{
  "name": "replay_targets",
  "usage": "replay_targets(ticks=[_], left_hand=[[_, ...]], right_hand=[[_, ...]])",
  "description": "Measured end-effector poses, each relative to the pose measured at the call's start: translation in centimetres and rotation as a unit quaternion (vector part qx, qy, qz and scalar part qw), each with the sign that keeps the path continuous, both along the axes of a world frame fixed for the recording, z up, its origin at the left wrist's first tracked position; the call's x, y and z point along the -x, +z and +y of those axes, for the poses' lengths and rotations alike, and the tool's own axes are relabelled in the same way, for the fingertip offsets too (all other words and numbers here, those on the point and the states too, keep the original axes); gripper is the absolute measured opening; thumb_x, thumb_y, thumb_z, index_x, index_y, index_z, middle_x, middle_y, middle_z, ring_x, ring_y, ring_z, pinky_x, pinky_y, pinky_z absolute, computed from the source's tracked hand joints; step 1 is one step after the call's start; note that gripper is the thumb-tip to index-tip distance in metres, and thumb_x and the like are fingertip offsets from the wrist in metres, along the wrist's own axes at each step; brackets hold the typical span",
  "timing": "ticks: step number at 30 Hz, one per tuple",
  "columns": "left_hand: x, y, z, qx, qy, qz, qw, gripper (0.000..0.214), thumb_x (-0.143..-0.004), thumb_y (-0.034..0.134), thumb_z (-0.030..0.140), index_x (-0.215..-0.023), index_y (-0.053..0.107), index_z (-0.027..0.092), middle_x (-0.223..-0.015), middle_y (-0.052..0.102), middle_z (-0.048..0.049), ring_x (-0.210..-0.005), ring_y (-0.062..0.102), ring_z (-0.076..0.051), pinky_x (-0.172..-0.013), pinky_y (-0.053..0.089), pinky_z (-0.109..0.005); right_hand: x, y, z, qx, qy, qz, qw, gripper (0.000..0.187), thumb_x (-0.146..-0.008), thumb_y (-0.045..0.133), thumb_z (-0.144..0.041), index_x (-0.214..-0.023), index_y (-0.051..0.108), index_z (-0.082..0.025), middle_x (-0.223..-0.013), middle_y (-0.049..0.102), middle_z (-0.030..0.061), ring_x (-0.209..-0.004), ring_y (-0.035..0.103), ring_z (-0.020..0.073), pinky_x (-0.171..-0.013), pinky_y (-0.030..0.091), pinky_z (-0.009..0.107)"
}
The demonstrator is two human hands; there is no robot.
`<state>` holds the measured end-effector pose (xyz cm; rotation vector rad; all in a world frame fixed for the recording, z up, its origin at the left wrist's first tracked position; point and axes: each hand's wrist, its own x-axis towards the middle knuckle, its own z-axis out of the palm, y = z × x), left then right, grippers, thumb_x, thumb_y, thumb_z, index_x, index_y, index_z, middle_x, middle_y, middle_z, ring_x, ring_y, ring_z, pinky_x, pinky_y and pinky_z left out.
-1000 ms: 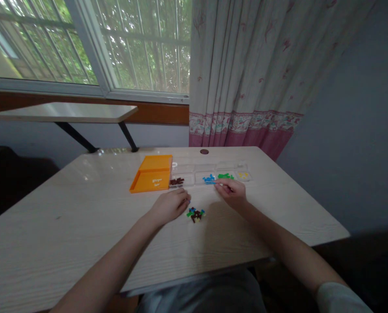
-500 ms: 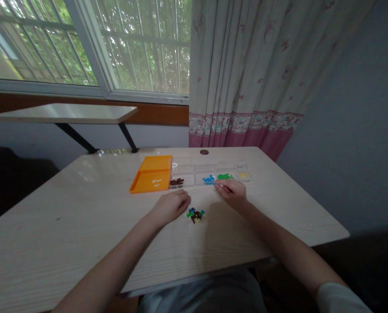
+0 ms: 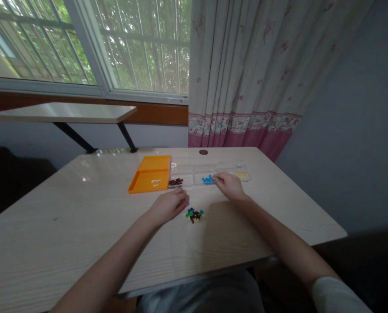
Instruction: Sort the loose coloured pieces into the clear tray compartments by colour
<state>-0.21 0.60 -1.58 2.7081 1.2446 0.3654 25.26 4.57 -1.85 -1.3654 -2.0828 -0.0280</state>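
My right hand (image 3: pixel 229 185) reaches over the clear compartment tray (image 3: pixel 187 168), fingers pinched on a small piece at the green compartment, which it mostly hides. Blue pieces (image 3: pixel 208 178) lie just left of its fingertips. Brown pieces (image 3: pixel 175 181) and yellow pieces (image 3: pixel 243 176) sit in other compartments. My left hand (image 3: pixel 168 205) rests on the table with its fingers curled, touching the left side of a small pile of mixed coloured pieces (image 3: pixel 194 214).
An orange lid (image 3: pixel 151 174) lies flat against the tray's left end. The pale wooden table (image 3: pixel 66 226) has a cable hole (image 3: pixel 203 152) at its far edge. Behind it are a window, a curtain (image 3: pixel 242 87) and a wall shelf (image 3: pixel 63 112).
My right hand has moved forward from the table in front of the tray onto the green compartment. My left hand has stayed beside the pile.
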Motion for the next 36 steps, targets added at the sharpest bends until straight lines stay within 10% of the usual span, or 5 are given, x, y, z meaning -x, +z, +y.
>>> replay_targets(ticks=[7, 19, 36], left_hand=[[0.0, 0.3, -0.1, 0.012, -0.007, -0.01, 1.0, 0.021, -0.084, 0.042, 0.029, -0.085, 0.06, 0.02, -0.084, 0.057, -0.0039, -0.077, 0.055, -0.015, -0.067, 0.041, -0.023], [-0.6, 0.1, -0.3, -0.001, -0.004, -0.024, 1.0, 0.02, -0.083, 0.041, 0.027, -0.083, 0.059, 0.018, -0.08, 0.057, -0.0038, -0.074, 0.055, -0.014, -0.066, 0.041, -0.023], [-1.8, 0.3, -0.9, 0.021, -0.036, -0.192, 0.98, 0.016, -0.083, 0.045, 0.026, -0.084, 0.059, 0.017, -0.081, 0.057, -0.0036, -0.076, 0.052, -0.012, -0.067, 0.042, -0.022]], right_hand=[[0.1, 0.0, -0.5, 0.043, -0.008, -0.01, 0.999, 0.019, -0.082, 0.051, -0.031, -0.085, 0.067, -0.02, -0.07, 0.065, 0.0012, -0.061, 0.056, 0.0119, -0.058, 0.037, 0.021], [3.0, -1.4, -3.1, 0.055, 0.192, -0.064, 0.978, 0.016, -0.08, 0.053, -0.029, -0.084, 0.066, -0.023, -0.062, 0.063, -0.002, -0.055, 0.053, 0.0093, -0.055, 0.035, 0.019], [3.7, -1.7, -3.9, 0.008, 0.194, -0.001, 0.981, 0.015, -0.078, 0.054, -0.03, -0.081, 0.066, -0.022, -0.052, 0.057, -0.0047, -0.046, 0.047, 0.007, -0.051, 0.034, 0.017]])
